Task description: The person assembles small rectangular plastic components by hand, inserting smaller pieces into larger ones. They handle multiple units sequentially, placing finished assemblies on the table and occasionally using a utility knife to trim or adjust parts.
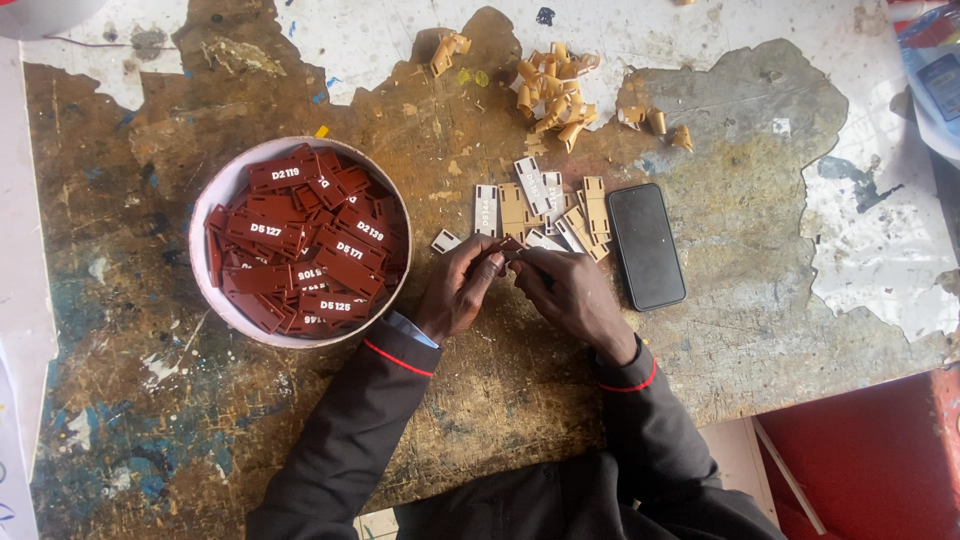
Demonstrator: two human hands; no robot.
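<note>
Both hands meet at the middle of the worktop (520,400): the left hand (460,290) and right hand (572,295) pinch one small dark red tag (508,250) between their fingertips. A round white bowl (215,205) of red-brown tags (300,245) sits to the left. Tan and white tags (540,210) and a black phone (646,246) lie just beyond the hands, with curled tan peelings (552,90) farther off on the scarred, paint-flaked wood.

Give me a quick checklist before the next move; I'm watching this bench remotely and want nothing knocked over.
1. Both hands, left hand and right hand, meet on a small dark red tag: ok.
2. Grip firmness: cannot tell.
3. Round white bowl of dark red plastic tags sits fully on the worn wooden table: ok.
4. Black phone lies flat, apart from the hands: ok.
5. Pile of tan and white tags close to the fingers, easily scattered: not ok.
</note>
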